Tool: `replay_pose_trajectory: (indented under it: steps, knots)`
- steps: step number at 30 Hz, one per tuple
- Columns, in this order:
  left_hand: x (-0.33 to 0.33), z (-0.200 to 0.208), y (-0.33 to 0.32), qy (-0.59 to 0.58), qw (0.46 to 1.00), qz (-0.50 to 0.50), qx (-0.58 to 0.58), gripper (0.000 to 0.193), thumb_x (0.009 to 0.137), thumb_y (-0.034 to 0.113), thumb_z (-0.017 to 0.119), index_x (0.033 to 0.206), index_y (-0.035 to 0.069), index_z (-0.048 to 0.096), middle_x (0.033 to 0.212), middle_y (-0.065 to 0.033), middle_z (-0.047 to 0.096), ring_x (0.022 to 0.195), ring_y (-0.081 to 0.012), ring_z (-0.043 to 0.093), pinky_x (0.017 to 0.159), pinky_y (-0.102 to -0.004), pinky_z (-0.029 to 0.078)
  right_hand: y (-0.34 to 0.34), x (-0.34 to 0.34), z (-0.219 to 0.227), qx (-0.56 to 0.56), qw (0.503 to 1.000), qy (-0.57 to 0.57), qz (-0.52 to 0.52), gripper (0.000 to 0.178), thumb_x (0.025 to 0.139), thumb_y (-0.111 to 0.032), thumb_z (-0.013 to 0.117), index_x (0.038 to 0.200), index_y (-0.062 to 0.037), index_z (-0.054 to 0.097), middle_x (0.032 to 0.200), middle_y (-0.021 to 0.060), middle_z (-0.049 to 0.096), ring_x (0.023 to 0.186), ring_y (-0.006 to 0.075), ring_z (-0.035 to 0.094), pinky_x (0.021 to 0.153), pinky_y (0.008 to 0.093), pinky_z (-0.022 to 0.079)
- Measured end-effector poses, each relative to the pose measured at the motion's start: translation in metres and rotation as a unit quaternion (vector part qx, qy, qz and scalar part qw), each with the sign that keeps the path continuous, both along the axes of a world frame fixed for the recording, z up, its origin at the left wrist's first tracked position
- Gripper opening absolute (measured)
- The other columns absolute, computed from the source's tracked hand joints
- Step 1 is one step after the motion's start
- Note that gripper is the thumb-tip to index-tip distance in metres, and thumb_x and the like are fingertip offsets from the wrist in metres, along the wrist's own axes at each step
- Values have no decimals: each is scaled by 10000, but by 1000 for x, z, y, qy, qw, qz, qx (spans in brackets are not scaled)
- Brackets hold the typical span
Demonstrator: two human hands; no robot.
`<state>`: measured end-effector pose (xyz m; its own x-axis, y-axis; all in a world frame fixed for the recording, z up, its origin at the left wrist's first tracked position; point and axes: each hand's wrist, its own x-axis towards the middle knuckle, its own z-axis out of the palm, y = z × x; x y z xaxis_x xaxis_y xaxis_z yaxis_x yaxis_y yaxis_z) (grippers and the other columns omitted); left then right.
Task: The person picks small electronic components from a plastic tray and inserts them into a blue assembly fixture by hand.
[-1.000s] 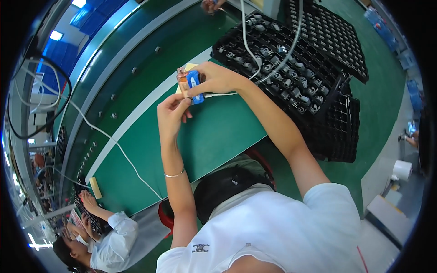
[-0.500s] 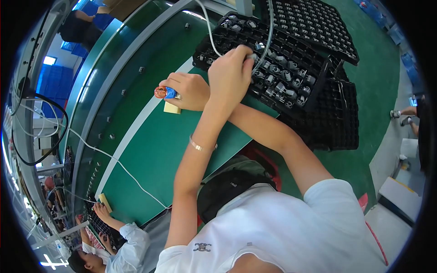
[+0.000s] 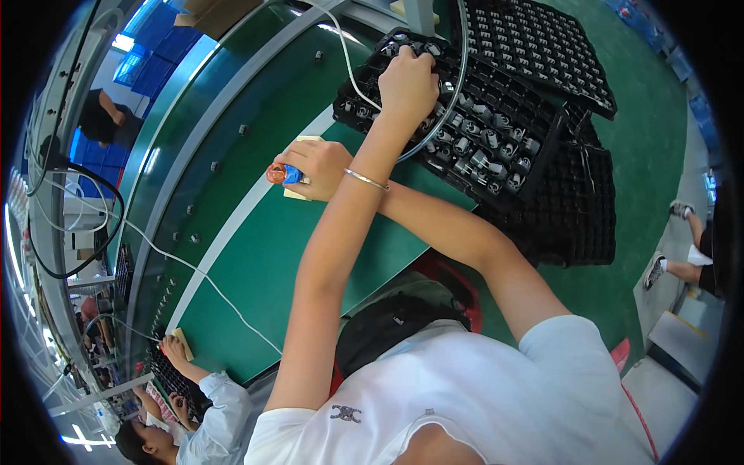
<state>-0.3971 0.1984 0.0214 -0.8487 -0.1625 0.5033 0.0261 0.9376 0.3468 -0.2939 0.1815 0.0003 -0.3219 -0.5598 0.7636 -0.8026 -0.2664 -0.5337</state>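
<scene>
My forearms cross, the left one with a bracelet passing over the right. My left hand (image 3: 409, 87) is over the far left part of a black compartment tray (image 3: 552, 122), its fingers curled down among the compartments. Whatever its fingertips hold is hidden. Small silvery cylindrical parts (image 3: 482, 161) fill many compartments. At the green worktop's edge, my right hand (image 3: 322, 167) is wrapped round a blue tool handle (image 3: 292, 175) with an orange-red rounded end. Under that hand lies a pale yellow block (image 3: 296, 194), partly covered.
A curved conveyor (image 3: 267, 101) carrying small parts runs along the left. A clear hose (image 3: 462, 54) hangs across the tray, and a white cable (image 3: 349, 58) drops beside it. More black trays (image 3: 535, 46) are stacked at right. A co-worker (image 3: 209, 418) sits at lower left.
My left hand has moved farther away over the tray, toward its far left part. My right hand, still round the tool, has shifted slightly left and down, over the yellow block.
</scene>
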Motion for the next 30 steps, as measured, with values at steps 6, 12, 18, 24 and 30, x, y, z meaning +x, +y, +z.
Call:
replay_pose_trajectory:
  steps: [6, 12, 18, 24, 30]
  knots:
    - [-41, 15, -50, -21, 989, 120, -82, 184, 812, 190, 617, 954, 89, 676, 974, -143, 642, 875, -358, 659, 764, -462, 537, -12, -8, -21, 20, 1000, -7, 21, 360, 706, -182, 774, 1020, -74, 636, 964, 105, 637, 902, 300, 623, 799, 385, 513]
    - [-58, 5, -70, -106, 983, 48, -143, 218, 781, 213, 670, 966, 97, 692, 1031, -179, 642, 917, -368, 665, 769, -462, 551, -21, -12, -29, 15, 999, 36, 35, 347, 767, -226, 709, 1059, -64, 613, 986, 103, 629, 918, 290, 597, 787, 388, 478]
    - [-60, 0, -50, -112, 983, 68, -127, 217, 785, 150, 658, 969, 36, 640, 986, -204, 656, 879, -347, 689, 740, -433, 568, -15, -13, -32, -42, 996, 9, 79, 291, 767, -126, 711, 1032, -47, 622, 944, 91, 660, 875, 279, 621, 789, 384, 496]
    - [-61, 9, -42, -181, 972, 43, -146, 201, 753, 153, 715, 926, 50, 719, 1036, -185, 664, 933, -310, 688, 784, -388, 564, 1, -8, -25, 80, 997, -4, 7, 404, 770, -180, 753, 1115, -32, 604, 1026, 150, 612, 916, 325, 622, 812, 395, 492]
    - [-65, 4, -52, -142, 978, 24, -150, 264, 736, 151, 720, 974, 38, 707, 1047, -162, 666, 944, -287, 678, 775, -368, 561, -10, -4, -27, 48, 998, -13, 25, 365, 765, -153, 745, 1076, -20, 605, 949, 147, 598, 827, 336, 600, 747, 410, 483]
